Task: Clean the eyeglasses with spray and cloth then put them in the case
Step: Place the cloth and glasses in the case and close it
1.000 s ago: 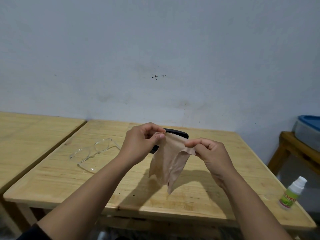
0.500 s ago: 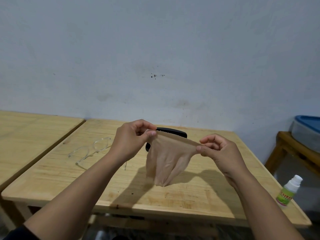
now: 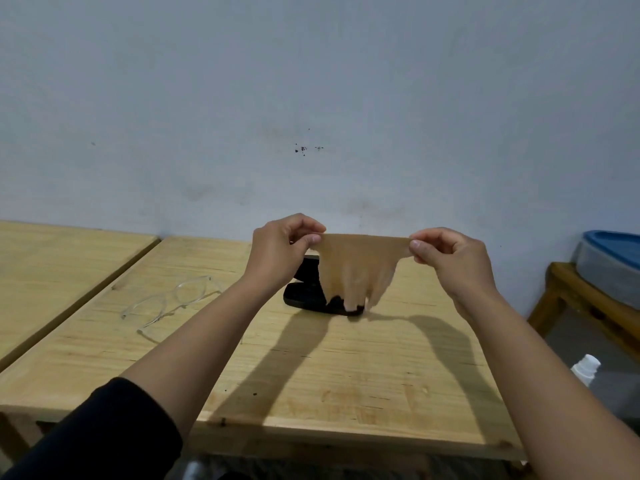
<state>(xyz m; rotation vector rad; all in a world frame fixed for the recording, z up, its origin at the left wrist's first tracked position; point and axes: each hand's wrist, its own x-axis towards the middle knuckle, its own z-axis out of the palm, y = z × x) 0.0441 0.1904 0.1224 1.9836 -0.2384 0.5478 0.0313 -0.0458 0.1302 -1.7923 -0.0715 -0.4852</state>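
You stand at a pale wooden bench [image 3: 311, 375] set against a scuffed grey-white wall [image 3: 311, 98]; a second bench [image 3: 52, 265] abuts it at 9 o'clock. At 3 o'clock a low wooden stand [image 3: 588, 299] carries a grey tub with a blue lid [image 3: 609, 258].

Your left hand [image 3: 277, 251] and right hand [image 3: 450, 258] hold the tan cloth [image 3: 356, 268] stretched in the air above the bench, each grip pinching a top corner between thumb and forefinger; the lower edge hangs loose.

Behind the cloth, at 12 o'clock, the black case [image 3: 304, 292] sits on the bench, mostly covered by cloth and left hand; it looks open, though you cannot confirm that. The clear-framed eyeglasses [image 3: 173, 299] lie on the bench at 10 o'clock, well apart from both hands. The white-capped spray bottle [image 3: 585, 368] shows at 4 o'clock past the bench edge, partly hidden by your right forearm.
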